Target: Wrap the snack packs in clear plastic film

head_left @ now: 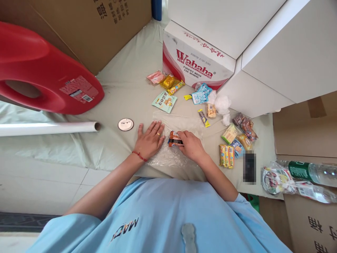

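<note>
My left hand lies flat with fingers stretched out on a clear plastic bag spread on the cloth-covered surface. My right hand is closed on a small orange and dark snack packet, holding it on the bag right beside my left fingertips. A light green snack packet lies just beyond the bag.
Several small snack packets lie scattered to the right and at the back. A Wahaha carton, white boxes, a red plastic container, a white tube, a round badge and water bottles surround the area.
</note>
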The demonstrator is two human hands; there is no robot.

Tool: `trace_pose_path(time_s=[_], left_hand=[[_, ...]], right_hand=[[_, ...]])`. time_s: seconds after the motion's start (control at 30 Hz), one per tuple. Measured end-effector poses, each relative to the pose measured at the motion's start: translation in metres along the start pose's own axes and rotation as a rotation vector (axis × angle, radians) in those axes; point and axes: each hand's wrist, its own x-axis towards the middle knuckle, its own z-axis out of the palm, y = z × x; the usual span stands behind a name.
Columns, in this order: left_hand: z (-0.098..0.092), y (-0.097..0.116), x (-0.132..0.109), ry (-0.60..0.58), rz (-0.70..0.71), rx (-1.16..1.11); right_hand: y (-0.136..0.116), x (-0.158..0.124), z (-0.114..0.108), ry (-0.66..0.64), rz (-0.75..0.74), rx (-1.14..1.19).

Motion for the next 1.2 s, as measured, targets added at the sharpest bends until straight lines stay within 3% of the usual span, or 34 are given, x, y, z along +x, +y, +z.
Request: trace_pose_path(time_s=[0.23, 0.43, 0.6, 0.73, 1.0, 1.1, 1.2], left_hand=[[0.001, 0.002, 0.001, 0.008, -0.016, 0.003], [0.004, 0.001, 0.001, -0.007, -0.011, 0.025], [0.003, 0.001, 0.001, -0.034, -0.017, 0.039], [0.003, 0.002, 0.001, -0.046, -0.024, 0.051], [0.002, 0.002, 0.002, -0.041, -0.024, 0.044], [-0.004, 0.000, -0.004, 0.028, -0.048, 0.023], [-0.016, -0.005, -0.021, 0.138, -0.004, -0.050]], right_hand=[[0.004, 0.005, 0.003, 0.013, 0.000, -0.029], [0.022, -0.015, 0.014, 0.020, 0.045, 0.006], [0.034, -0.025, 0.007, 0.063, 0.089, 0.039], [0.028, -0.013, -0.004, 0.110, 0.028, 0.052], [0.016, 0.015, 0.000, 0.033, -0.039, 0.044], [0.022, 0.003, -0.003, 0.074, -0.043, 0.109], [0.037, -0.027, -0.004, 0.174, -0.095, 0.205]])
